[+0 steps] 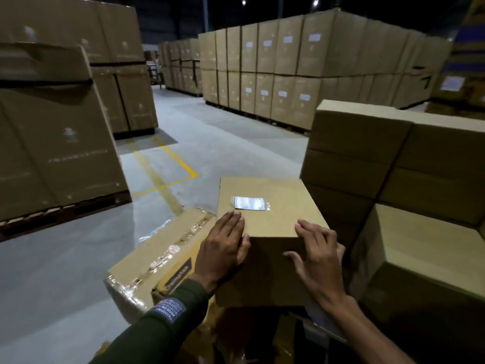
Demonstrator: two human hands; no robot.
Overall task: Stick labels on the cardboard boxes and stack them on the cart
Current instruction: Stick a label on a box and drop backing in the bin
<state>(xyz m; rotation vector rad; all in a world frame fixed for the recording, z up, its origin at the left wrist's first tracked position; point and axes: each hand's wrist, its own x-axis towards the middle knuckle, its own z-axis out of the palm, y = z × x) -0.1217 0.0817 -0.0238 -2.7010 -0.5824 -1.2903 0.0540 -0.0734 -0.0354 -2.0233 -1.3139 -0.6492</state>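
Plain brown cardboard box [273, 232], white label [249, 203], dark green sleeve [168, 324], perhaps yellow floor lines [183, 164].

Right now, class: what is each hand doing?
Left hand: open, fingers flat on the labelled box at its near left edge.
Right hand: open, fingers spread on the box's near right corner.

Stacked boxes [393, 164] wall the right; taped carton [157, 256] crowds left; the floor [65, 245] beyond seems open.
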